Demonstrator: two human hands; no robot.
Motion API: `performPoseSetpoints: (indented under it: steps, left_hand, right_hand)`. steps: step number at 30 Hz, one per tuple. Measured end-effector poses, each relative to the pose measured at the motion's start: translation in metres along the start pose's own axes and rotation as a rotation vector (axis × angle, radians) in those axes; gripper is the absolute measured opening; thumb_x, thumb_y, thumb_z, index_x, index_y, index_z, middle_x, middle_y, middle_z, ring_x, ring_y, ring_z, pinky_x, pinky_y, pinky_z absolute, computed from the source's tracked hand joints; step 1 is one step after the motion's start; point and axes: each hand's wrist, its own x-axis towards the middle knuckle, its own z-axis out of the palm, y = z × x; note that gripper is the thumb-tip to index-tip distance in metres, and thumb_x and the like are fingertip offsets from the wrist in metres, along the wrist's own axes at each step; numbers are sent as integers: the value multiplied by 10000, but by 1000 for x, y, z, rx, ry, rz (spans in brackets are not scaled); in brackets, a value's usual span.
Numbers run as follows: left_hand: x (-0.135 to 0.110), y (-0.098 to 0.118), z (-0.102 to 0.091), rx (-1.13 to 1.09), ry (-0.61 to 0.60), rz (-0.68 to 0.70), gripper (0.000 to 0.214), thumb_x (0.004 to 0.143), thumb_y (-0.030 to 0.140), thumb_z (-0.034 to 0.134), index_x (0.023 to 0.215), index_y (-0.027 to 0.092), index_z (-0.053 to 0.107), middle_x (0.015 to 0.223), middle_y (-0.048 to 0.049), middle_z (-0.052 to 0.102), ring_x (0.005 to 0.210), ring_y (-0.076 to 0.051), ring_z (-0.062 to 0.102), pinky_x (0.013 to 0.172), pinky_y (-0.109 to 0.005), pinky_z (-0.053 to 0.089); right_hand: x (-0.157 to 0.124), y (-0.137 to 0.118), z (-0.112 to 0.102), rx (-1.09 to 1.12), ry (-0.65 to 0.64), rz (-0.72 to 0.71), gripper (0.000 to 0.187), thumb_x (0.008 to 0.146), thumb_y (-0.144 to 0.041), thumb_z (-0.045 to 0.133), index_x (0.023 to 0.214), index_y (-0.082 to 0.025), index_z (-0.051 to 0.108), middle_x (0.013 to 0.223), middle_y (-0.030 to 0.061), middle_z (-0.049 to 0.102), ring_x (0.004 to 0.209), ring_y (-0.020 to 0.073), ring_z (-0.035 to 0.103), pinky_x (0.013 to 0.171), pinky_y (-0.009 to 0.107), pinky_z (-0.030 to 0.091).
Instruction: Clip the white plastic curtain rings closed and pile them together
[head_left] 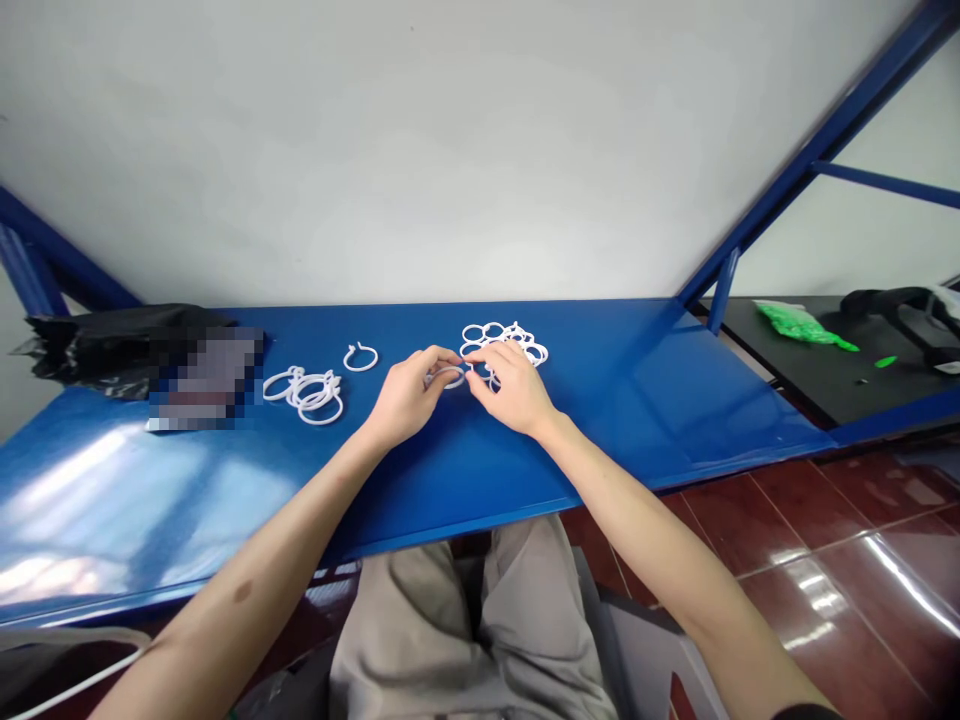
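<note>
A thin white plastic-looking ring (455, 385), pinched by left hand (409, 395) and, near three o'clock, right hand (519, 388), is judged light, springy, best held by its rim.

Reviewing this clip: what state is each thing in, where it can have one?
Left hand: bent, pinching a white ring.
Right hand: bent, fingertips near the left's; grip partly hidden.
Lone ring: lying apart, gap open.
Left ring cluster: overlapping.
Right ring pile: heaped, partly hidden.
Black bag: crumpled.
Green packet: lying down.
</note>
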Motion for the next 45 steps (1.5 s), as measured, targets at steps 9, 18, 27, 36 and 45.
performPoseSetpoints:
  steps: [9,18,27,36,45]
  left_hand:
    - [1,-1,0,-433,54,-200,443,840,493,724,1138,212,556,928,-25,690,791,-157,642,675,-279,497]
    - [2,3,2,-498,-35,-269,431,848,601,675,940,179,684,848,-48,730,731,-161,649,653,-282,517]
    - [1,6,1,-528,-11,-245,436,858,613,669,951,187,654,834,-41,746,683,-148,641,661,-285,518]
    - [-6,0,0,-364,-146,-135,326,913,534,602,848,219,545,753,-28,746,636,-155,644,650,-287,501]
    - [-2,5,-3,-120,-120,-52,233,933,461,564,845,247,599,800,-10,766,768,-194,695,738,-300,499]
  right_hand:
    - [-3,-9,8,482,21,196,152,975,-294,587,1118,-244,595,886,-2,654,741,140,702,669,274,610]
    - [-5,-9,8,452,-10,210,288,977,-255,541,1254,-260,618,920,16,689,758,160,716,728,326,638]
    - [-5,-6,12,503,-24,268,147,984,-356,597,1072,-242,626,894,18,738,728,163,704,706,317,590]
    - [-7,2,5,191,-111,-2,164,1021,-256,543,871,-226,603,921,57,752,833,198,709,769,330,548]
    - [-8,0,11,9,-99,-82,210,1062,-277,463,964,-219,640,934,81,741,865,219,691,764,349,539]
